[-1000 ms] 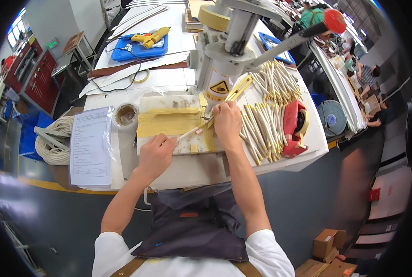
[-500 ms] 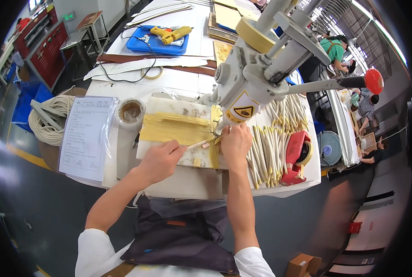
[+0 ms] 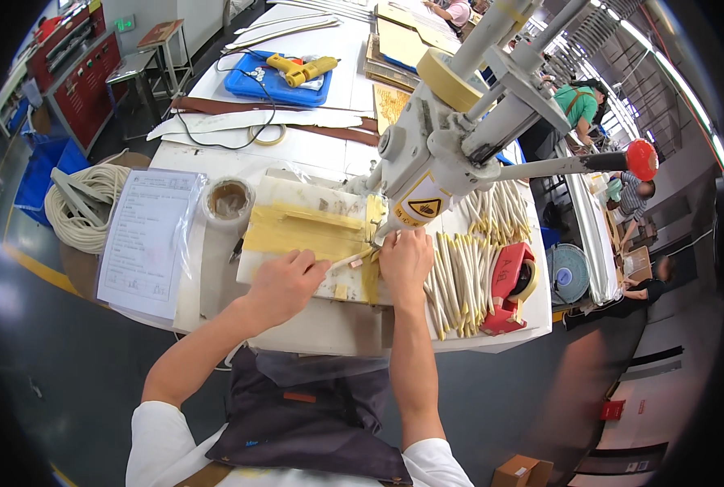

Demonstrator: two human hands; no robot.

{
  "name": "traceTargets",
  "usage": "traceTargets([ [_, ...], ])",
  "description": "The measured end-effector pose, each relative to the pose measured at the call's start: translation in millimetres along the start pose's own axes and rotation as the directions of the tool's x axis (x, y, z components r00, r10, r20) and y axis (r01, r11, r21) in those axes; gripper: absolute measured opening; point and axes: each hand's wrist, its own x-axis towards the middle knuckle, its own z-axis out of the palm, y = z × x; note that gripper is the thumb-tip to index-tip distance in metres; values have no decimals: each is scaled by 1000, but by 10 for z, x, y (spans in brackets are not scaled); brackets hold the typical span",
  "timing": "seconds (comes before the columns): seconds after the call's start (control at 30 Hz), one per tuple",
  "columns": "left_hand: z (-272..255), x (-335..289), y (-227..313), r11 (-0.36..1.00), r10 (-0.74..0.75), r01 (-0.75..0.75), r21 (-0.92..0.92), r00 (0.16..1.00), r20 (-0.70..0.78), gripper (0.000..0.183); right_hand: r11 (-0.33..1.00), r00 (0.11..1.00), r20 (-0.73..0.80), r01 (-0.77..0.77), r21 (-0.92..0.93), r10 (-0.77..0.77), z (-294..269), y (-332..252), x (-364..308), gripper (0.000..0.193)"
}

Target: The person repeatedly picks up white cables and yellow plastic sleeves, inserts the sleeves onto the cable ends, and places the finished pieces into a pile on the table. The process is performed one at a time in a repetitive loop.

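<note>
A short white cord (image 3: 350, 260) lies slantwise over a whitish board (image 3: 297, 261), just below the head of a grey hand press (image 3: 435, 154). My left hand (image 3: 287, 286) is closed, its thumb and fingers pinching the cord's left end. At the cord's other end, right beside the press tip, my right hand (image 3: 406, 258) is closed too; its fingertips are partly hidden behind the hand. Yellow tape (image 3: 305, 231) covers much of the board, with a strip running down under the press.
Right of my hand lie many yellow-tipped white cords (image 3: 463, 284) and a red tape dispenser (image 3: 510, 288). A tape roll (image 3: 229, 200) and a sleeved paper sheet (image 3: 151, 243) are at left. The press lever ends in a red knob (image 3: 642, 160). Farther back sits a blue tray (image 3: 276, 85) with a yellow glue gun (image 3: 301, 69).
The whole view has shifted slightly. Both hands keep nearly the same place on the cord under the press. A co-worker in green at the far right has moved a little.
</note>
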Motion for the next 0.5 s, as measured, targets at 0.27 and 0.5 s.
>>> traceTargets([
  [0.27,131,40,104,986,-98,97,135,995,6,23,999,1000,17,-9,-47,9,-53,-32,4,25],
  [0.5,185,62,113,1000,-21,19,-20,994,-111,26,999,997,-61,37,0,-37,29,28,-6,24],
])
